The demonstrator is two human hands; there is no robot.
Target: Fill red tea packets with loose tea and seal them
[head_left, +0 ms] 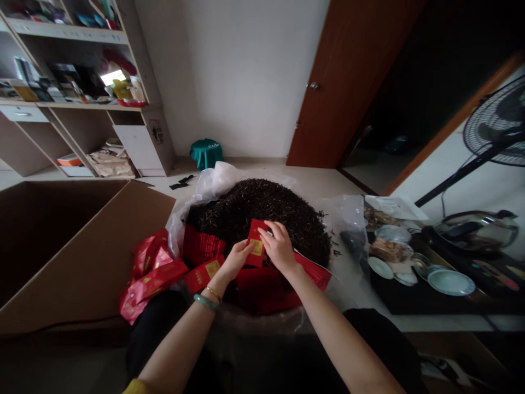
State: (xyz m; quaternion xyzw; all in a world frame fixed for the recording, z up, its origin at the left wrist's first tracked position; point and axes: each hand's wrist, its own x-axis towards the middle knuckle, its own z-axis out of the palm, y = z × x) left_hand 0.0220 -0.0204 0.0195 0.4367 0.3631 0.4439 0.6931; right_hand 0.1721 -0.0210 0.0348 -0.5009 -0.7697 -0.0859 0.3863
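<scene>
A large, open brown cardboard box (94,257) stands at the left, its slanting side close to a broad, round container lined with clear crinkled plastic (174,235). Inside that lining, a mound of dark, thin, dried leaves (266,200) rises toward the far edge. Beyond its right edge lies a dark tray (394,298) carrying pale, shallow round dishes (451,282).

Shiny red plastic bags (158,276) lie crumpled outside the left edge. Within the container, a row of flat red packets (200,244) leans along the left side, and more red packets (262,290) lie along the near edge.

The left hand (235,261) pinches the lower left side of a small, flat, rectangular red packet with a gold patch (256,259). The right hand (279,249) has its fingers bent, their tips at the packet's upper right; I can't tell from here whether they grip it or only touch it. The packet is held up over the near half of the mound, tilted slightly.

It looks light and thin, probably bendy and a little slick, more likely to crease than break. I'd take it by the long side edges, low down, with gentle pressure; squeezing the middle might buckle it.
</scene>
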